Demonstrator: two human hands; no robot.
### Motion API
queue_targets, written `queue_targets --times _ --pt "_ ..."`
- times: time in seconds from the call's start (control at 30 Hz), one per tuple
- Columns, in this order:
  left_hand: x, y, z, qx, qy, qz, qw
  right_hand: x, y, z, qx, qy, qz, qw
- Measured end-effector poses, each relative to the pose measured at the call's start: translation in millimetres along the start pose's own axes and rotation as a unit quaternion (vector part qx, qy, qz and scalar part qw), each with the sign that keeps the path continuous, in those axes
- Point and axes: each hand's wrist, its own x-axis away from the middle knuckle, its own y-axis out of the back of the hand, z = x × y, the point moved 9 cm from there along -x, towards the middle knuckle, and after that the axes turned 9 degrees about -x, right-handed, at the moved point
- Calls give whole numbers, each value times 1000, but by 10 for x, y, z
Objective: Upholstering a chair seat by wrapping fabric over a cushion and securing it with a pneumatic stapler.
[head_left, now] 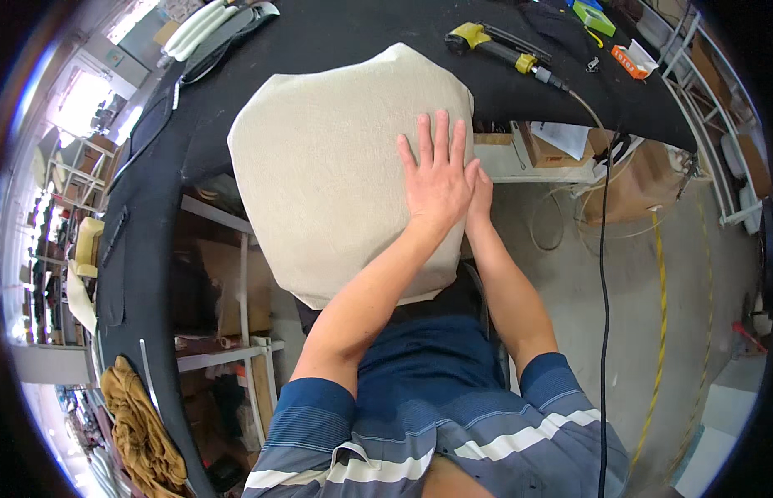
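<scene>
A cream fabric-covered seat pad (pixel 328 166), broad with cut-off corners, rests partly on the black-covered table's edge and partly over my lap. My left hand (pixel 439 178) lies flat on its upper right area, palm down with the fingers spread. Against the pad's right edge, just beside the left hand, my right hand (pixel 479 195) is held upright with its fingers stretched out. Part of that hand is hidden behind the left one. The fabric looks smooth on top, with small folds at the near corners.
On the black table (pixel 337 41) lies a yellow and black staple gun (pixel 494 48) with an air hose. An orange and white box (pixel 634 61) and a green box (pixel 594 17) stand far right. A black cable (pixel 604 290) hangs at right. Brown cloth (pixel 141 423) drapes at left.
</scene>
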Motion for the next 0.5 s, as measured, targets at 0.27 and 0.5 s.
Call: queue_targets --times 0.27,0.5 --pt "47 33 -36 13 -11 -29 999 -13 -72 -77 -277 -127 86 948" --pt "-330 -75 1096 -37 -26 37 998 -112 51 -4 -137 -8 45 990"
